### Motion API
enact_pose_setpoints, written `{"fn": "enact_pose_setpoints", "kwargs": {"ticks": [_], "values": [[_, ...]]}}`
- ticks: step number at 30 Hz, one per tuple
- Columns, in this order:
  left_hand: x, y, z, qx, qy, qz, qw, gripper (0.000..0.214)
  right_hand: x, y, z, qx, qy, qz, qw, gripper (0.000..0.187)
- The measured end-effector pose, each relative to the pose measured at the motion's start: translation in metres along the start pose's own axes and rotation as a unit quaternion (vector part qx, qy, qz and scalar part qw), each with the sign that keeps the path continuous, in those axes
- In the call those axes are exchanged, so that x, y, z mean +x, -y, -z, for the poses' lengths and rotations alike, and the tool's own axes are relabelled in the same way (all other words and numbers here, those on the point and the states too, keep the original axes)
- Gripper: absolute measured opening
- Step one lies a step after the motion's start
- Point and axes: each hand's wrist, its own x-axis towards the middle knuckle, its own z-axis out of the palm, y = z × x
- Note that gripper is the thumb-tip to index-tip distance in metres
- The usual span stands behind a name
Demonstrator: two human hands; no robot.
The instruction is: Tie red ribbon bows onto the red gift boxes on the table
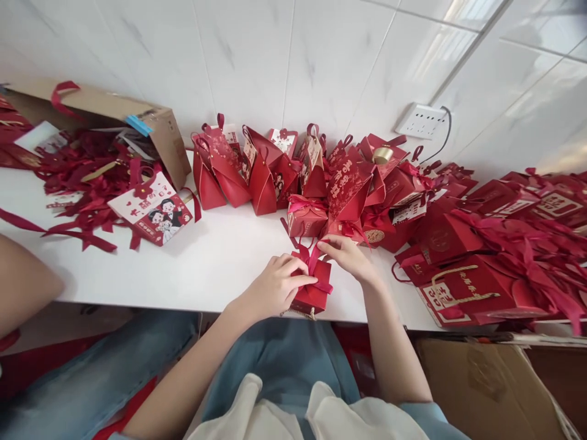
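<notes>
Well, hands [282, 282] (half-curled) on ribbon [313, 263].

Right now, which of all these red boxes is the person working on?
The small box with the left hand and right hand both at its ribbon. The other boxes sit farther back or off to the right.

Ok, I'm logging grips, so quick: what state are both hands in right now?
Left hand: partly curled, fingers at the ribbon on the box; whether it grips cannot be told.
Right hand: closed, pinching the ribbon.
</notes>
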Motion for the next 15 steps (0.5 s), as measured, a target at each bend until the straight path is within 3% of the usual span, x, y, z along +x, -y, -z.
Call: {"fn": "enact_pose_setpoints", "kwargs": {"ticks": [15], "values": [[0.002, 0.000, 0.003, -0.049, 0.017, 0.000, 0.999, 0.041, 0.015, -0.023, -0.017, 0.012, -0.069, -0.048, 0.996, 0.027]]}}
